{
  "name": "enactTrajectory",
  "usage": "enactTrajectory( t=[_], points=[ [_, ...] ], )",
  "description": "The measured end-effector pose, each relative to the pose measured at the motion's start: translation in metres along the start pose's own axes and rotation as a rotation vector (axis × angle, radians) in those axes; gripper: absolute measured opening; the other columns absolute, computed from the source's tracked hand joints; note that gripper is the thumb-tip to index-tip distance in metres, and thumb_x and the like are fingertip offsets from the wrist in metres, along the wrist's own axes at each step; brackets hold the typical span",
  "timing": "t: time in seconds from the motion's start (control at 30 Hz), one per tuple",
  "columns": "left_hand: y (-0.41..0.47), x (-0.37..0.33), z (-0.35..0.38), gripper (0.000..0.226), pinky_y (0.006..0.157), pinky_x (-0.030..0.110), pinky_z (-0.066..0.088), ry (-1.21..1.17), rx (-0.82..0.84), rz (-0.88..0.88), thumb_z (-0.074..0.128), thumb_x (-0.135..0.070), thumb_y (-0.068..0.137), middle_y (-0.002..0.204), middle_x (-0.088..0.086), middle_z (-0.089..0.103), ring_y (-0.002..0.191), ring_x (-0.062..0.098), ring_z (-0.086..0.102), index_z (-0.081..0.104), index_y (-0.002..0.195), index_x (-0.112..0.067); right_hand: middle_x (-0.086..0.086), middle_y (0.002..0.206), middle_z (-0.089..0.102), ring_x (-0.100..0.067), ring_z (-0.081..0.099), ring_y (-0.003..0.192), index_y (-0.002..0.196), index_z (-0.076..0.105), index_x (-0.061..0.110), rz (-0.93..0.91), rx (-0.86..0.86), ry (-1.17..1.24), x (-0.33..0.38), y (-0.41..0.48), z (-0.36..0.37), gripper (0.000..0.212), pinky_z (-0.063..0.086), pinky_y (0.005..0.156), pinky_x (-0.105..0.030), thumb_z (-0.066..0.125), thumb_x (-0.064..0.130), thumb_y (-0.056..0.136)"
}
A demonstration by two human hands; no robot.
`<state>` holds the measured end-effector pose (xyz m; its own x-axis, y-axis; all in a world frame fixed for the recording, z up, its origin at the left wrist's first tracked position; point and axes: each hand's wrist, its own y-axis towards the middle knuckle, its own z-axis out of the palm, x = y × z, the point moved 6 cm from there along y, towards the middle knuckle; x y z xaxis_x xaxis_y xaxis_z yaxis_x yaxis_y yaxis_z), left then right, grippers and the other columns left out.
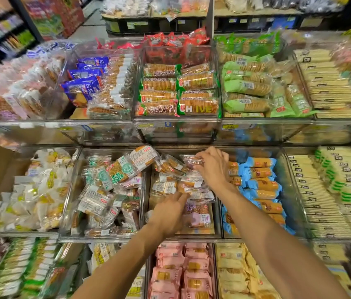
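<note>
In the middle tier of the shop's display shelf, both hands are reaching into one clear acrylic bin (pixel 147 197). The bin is holding a loose heap of small biscuit packets (pixel 166 187).

The right hand (pixel 213 167) is hovering over the bin's far right corner. Its fingertips (pixel 198 157) are curling down and pinching a clear-wrapped biscuit packet (pixel 188 162). That packet is sticking out to the left of the hand and lying on top of the heap along the bin's back edge.

The left hand (pixel 169 212) is lying nearer the front edge, roughly mid-bin. Its fingers are stretching forward, relaxed and not closing round anything. The tips are touching a white-labelled packet (pixel 200 196) just ahead of them.

A pink-labelled packet (pixel 200 220) is sitting just beside this hand, on its right, near the front right corner. Blue-wrapped biscuit rolls (pixel 260 184) are filling the neighbouring bin to the right. Green-labelled cracker packets (pixel 119 171) are piling up in the bin to the left.
</note>
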<state>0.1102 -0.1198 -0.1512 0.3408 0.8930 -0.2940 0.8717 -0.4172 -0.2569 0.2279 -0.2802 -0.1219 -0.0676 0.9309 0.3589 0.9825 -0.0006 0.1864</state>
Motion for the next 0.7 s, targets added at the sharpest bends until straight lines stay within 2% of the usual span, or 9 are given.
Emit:
enactTrajectory(
  t=[0.13, 0.2, 0.27, 0.4, 0.5, 0.6, 0.63, 0.7],
  points=[
    [0.005, -0.010, 0.011, 0.104, 0.103, 0.049, 0.048, -0.002, 0.031, -0.046, 0.079, -0.064, 0.081, 0.157, 0.010, 0.038, 0.130, 0.033, 0.054, 0.018, 0.153, -0.019, 0.010, 0.115, 0.066, -0.018, 0.054, 0.113, 0.117, 0.071, 0.031, -0.025, 0.003, 0.044, 0.002, -0.002, -0.002, 0.041, 0.032, 0.103, -0.039, 0.085, 0.042, 0.081],
    [0.008, -0.010, 0.015, 0.116, 0.107, 0.048, 0.048, -0.020, 0.022, -0.095, 0.078, -0.069, 0.077, 0.155, 0.014, 0.042, 0.130, 0.033, 0.056, 0.010, 0.154, -0.016, 0.009, 0.114, 0.070, -0.019, 0.053, 0.113, 0.117, 0.069, 0.029, -0.023, -0.004, 0.089, 0.001, -0.005, -0.006, 0.039, 0.031, 0.103, -0.039, 0.084, 0.042, 0.084],
    [0.010, -0.006, 0.018, 0.120, 0.106, 0.048, 0.050, -0.074, -0.016, -0.146, 0.073, -0.078, 0.073, 0.145, 0.016, 0.052, 0.127, 0.033, 0.059, 0.012, 0.152, -0.010, 0.007, 0.114, 0.069, -0.021, 0.053, 0.116, 0.117, 0.068, 0.026, -0.012, -0.045, 0.151, -0.001, -0.011, -0.015, 0.037, 0.032, 0.105, -0.038, 0.083, 0.040, 0.086],
    [0.013, -0.003, 0.019, 0.099, 0.100, 0.043, 0.052, -0.169, -0.098, -0.184, 0.084, -0.066, 0.071, 0.121, 0.007, 0.061, 0.112, 0.027, 0.059, 0.029, 0.135, -0.013, 0.003, 0.111, 0.066, -0.026, 0.051, 0.121, 0.119, 0.062, 0.026, 0.117, -0.072, 0.284, -0.011, -0.025, -0.025, 0.039, 0.039, 0.105, -0.042, 0.078, 0.046, 0.089],
    [0.010, -0.003, 0.007, 0.089, 0.084, 0.038, 0.055, -0.269, -0.157, -0.202, 0.094, -0.058, 0.063, 0.101, -0.003, 0.060, 0.091, 0.019, 0.058, 0.034, 0.118, -0.022, 0.007, 0.108, 0.068, -0.024, 0.060, 0.110, 0.116, 0.057, 0.035, 0.187, -0.119, 0.408, -0.019, -0.036, -0.029, 0.038, 0.051, 0.089, -0.043, 0.077, 0.053, 0.088],
    [0.005, 0.001, 0.006, 0.078, 0.066, 0.033, 0.058, -0.582, -0.106, -0.214, 0.099, -0.034, 0.066, 0.094, -0.003, 0.057, 0.078, 0.015, 0.061, 0.037, 0.112, -0.021, 0.009, 0.109, 0.070, -0.016, 0.065, 0.102, 0.119, 0.059, 0.034, 0.259, -0.182, 0.598, -0.022, -0.048, -0.037, 0.032, 0.055, 0.083, -0.038, 0.076, 0.042, 0.093],
    [0.003, 0.002, 0.008, 0.073, 0.065, 0.034, 0.059, -0.685, -0.084, -0.233, 0.098, -0.025, 0.067, 0.094, -0.003, 0.056, 0.076, 0.013, 0.059, 0.040, 0.111, -0.020, 0.008, 0.111, 0.071, -0.015, 0.066, 0.102, 0.124, 0.061, 0.032, 0.287, -0.218, 0.636, -0.022, -0.051, -0.042, 0.034, 0.054, 0.084, -0.036, 0.075, 0.039, 0.094],
    [-0.003, 0.008, 0.013, 0.064, 0.074, 0.032, 0.059, -0.870, -0.055, -0.293, 0.096, -0.011, 0.068, 0.099, -0.006, 0.057, 0.083, 0.010, 0.058, 0.047, 0.109, -0.018, 0.007, 0.113, 0.071, -0.012, 0.065, 0.101, 0.130, 0.063, 0.030, 0.358, -0.264, 0.713, -0.023, -0.056, -0.047, 0.037, 0.052, 0.084, -0.032, 0.075, 0.038, 0.095]
  ],
)
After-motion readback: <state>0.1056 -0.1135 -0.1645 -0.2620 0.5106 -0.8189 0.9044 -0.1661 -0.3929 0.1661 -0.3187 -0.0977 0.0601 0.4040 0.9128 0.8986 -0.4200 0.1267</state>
